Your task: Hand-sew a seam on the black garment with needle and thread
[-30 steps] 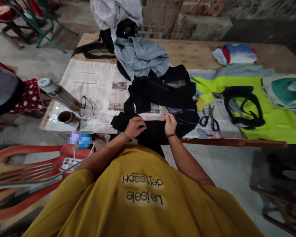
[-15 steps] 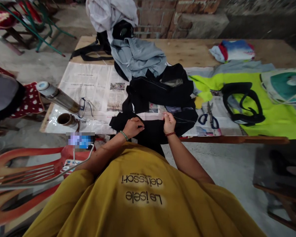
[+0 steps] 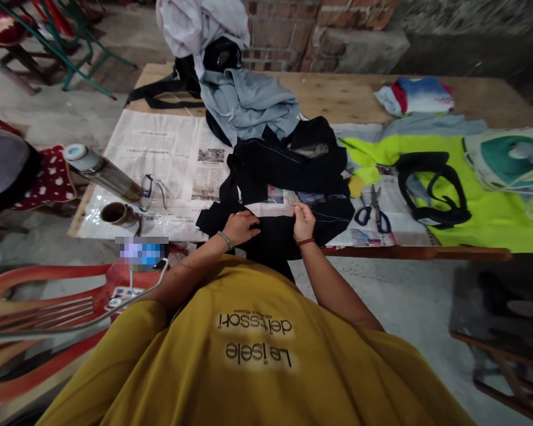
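Observation:
A black garment is bunched at the table's near edge, partly hanging over it. My left hand lies on its left part, fingers bent and closed on the cloth. To the right, my right hand is closed beside the cloth's upper edge, with thumb and forefinger pinched together. Whatever sits between those fingertips is too small to make out. The cloth between my hands has a fairly straight edge. Scissors with dark blue handles lie right of the garment, blades pointing away.
Newspaper covers the wooden table. At left are a flask, a brown mug and glasses. Grey clothing is heaped behind. On the right lie a black strap, yellow-green cloth and an iron.
My left hand's fingers have flattened slightly onto the cloth. The right hand stays pinched in nearly the same place. The whole view has shifted a little.

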Demonstrator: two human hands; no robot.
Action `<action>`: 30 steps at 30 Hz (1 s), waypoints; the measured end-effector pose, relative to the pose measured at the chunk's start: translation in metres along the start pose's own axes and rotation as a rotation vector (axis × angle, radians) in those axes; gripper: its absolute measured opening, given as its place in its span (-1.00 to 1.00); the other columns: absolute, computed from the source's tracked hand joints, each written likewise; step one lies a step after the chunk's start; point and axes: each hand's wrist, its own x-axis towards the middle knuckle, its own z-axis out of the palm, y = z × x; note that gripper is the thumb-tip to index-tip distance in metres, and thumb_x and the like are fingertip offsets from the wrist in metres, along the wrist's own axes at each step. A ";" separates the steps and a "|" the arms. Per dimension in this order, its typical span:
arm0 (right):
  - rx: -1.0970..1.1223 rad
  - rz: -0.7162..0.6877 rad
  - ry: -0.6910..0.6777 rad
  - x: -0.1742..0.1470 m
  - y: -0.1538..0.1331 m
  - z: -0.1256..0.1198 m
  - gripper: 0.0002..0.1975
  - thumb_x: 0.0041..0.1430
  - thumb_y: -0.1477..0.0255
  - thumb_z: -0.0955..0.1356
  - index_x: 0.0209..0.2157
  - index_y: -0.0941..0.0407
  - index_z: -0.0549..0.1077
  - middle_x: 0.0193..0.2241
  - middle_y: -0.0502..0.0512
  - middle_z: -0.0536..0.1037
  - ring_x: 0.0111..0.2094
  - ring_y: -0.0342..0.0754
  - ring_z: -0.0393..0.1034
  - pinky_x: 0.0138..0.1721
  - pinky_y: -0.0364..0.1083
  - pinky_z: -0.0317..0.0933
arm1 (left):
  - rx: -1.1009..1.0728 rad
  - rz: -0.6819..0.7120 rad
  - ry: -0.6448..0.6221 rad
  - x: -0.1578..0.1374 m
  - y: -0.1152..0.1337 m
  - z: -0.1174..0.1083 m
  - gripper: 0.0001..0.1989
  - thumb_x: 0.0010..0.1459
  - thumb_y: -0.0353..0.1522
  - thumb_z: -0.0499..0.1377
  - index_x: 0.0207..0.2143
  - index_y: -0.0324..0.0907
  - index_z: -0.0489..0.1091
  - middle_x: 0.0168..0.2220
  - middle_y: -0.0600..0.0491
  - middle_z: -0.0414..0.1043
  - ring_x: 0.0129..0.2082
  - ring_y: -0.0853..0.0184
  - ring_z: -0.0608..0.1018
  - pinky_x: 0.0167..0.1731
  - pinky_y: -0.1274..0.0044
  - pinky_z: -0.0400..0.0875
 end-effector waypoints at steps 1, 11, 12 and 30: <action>0.001 0.003 0.000 0.000 0.000 0.000 -0.61 0.14 0.07 0.25 -0.31 0.12 0.43 -0.59 -0.08 0.32 -0.52 -0.17 0.19 -0.37 -0.14 0.16 | -0.021 -0.011 -0.010 0.000 -0.003 0.005 -0.87 0.00 -0.33 0.27 -0.33 -0.10 0.51 -0.28 0.06 0.48 -0.25 0.28 0.49 -0.20 0.45 0.34; 0.003 0.004 0.003 0.001 0.004 -0.001 -0.61 0.14 0.08 0.25 -0.31 0.13 0.43 -0.59 -0.09 0.32 -0.51 -0.17 0.20 -0.36 -0.14 0.15 | -0.205 0.098 0.027 -0.006 -0.009 -0.001 -0.90 0.09 -0.42 0.16 -0.36 -0.18 0.48 -0.34 0.05 0.48 -0.33 0.38 0.50 -0.23 0.54 0.39; 0.002 0.004 0.003 0.001 0.003 -0.001 -0.61 0.14 0.08 0.25 -0.31 0.13 0.43 -0.59 -0.09 0.32 -0.51 -0.17 0.20 -0.36 -0.14 0.16 | -0.175 0.078 0.054 -0.007 -0.010 0.000 -0.88 0.09 -0.40 0.17 -0.32 -0.18 0.49 -0.30 0.04 0.50 -0.30 0.35 0.51 -0.20 0.51 0.39; -0.004 -0.007 0.011 0.000 0.003 -0.001 -0.62 0.14 0.08 0.26 -0.31 0.13 0.44 -0.60 -0.08 0.32 -0.52 -0.17 0.19 -0.39 -0.14 0.15 | -0.120 -0.105 -0.039 -0.004 0.002 0.007 -0.82 0.00 -0.24 0.28 -0.51 -0.16 0.46 -0.36 0.06 0.44 -0.34 0.32 0.48 -0.29 0.50 0.38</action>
